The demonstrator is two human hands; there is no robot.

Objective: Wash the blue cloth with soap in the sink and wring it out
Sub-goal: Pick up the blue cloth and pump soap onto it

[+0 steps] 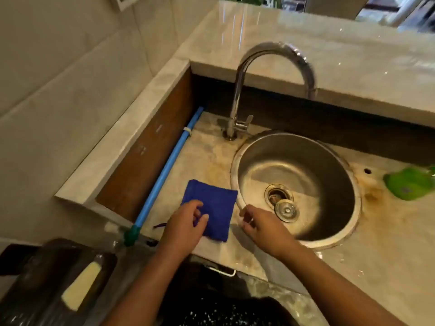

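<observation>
Blue folded square cloth [211, 205] lay flat on the stained stone counter [211, 156], left of centre in the frame. It was just beside the round stainless-steel sink basin [329, 165] and not yet in it. Your left hand [186, 222] sat on the cloth's lower-left part, thumb and fingers curled onto the fabric and seemingly pinching a fold. Your right hand [259, 224] hovered over the basin's lower-left rim, fingers loosely curled, with nothing in it that I could see.

I judged 4 risks from here:

1. Lifted by 1 pinched fold, the cloth could fall open and drag across the rust-marked counter.
2. The loose round metal drain stopper [287, 210] lay beside the open drain [277, 196]. A dropped cloth could knock the stopper, or a corner could be drawn into the hole.
3. No water ran from the chrome gooseneck tap [237, 102]. The green object [409, 184] at the right edge might have been soap, though I could not tell. It sat well apart from the cloth, so you would have had to reach for it across the basin.
4. The basin looked narrow, so wringing above its rim could have sent water over the counter's front edge towards you.
</observation>
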